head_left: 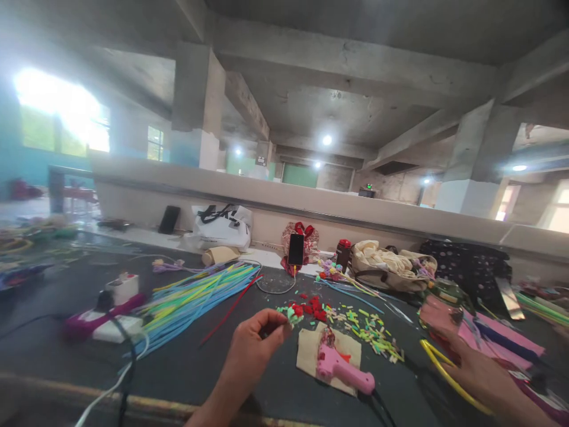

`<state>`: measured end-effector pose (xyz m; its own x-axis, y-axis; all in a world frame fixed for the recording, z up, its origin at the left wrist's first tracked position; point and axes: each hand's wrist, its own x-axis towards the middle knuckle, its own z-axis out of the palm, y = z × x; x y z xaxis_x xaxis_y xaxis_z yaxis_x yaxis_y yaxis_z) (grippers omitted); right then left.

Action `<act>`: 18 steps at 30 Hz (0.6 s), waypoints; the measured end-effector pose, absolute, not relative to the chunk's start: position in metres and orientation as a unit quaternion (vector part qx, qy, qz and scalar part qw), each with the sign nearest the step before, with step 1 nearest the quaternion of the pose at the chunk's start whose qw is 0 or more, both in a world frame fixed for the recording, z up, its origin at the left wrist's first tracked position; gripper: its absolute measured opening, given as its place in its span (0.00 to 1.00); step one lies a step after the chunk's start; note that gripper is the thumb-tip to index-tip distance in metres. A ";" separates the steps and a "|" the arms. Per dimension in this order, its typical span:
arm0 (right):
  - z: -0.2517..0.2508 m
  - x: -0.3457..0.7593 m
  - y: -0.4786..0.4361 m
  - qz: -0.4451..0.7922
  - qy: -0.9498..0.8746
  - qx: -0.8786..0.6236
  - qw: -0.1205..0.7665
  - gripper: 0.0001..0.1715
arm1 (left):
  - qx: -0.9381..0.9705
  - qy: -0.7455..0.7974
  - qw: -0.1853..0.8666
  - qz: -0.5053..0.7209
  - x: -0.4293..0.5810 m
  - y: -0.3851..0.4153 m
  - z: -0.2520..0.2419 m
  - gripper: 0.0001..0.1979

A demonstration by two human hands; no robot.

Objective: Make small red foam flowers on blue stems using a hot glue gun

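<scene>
My left hand (262, 341) is closed, thumb and forefinger pinching a small mint-green fuzzy flower (293, 314). Just beyond it lie red fuzzy pieces (316, 308). To the right of this hand a pink glue gun (340, 367) rests on a beige cardboard piece (306, 353), with a dark cord running from its handle. Yellow-green short cut pieces (376, 332) are scattered behind it. My right hand (471, 367), blurred, reaches over the right side by a yellow loop (444, 379) and a pink sheet (524, 341). Its fingertips are too smeared to show a grip.
Blue, green and yellow pipe cleaners (200, 302) lie in a bundle at left. A purple-and-white power strip (106, 323) trails cords towards the front edge. A phone (296, 249) leans on a red patterned bag (311, 234). A cloth bag (382, 267) and a jar (447, 293) stand at right.
</scene>
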<state>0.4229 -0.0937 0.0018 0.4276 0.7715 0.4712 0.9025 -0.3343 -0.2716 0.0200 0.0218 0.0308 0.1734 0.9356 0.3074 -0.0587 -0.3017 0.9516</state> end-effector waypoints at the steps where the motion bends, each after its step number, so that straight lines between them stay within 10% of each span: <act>1: 0.001 0.419 -0.092 -0.094 -0.528 -0.812 0.232 0.29 | 0.585 0.354 0.506 0.526 0.021 0.022 0.030 0.07; 18: 0.019 0.348 -0.086 -0.149 -0.598 -0.769 0.168 0.33 | 0.491 0.326 0.628 0.507 0.022 0.015 0.035 0.16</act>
<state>0.3485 -0.0856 0.0190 0.2401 0.8698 0.4311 0.9703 -0.2279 -0.0807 0.0218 0.0147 0.0348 0.2724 0.9581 0.0889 -0.3173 0.0023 0.9483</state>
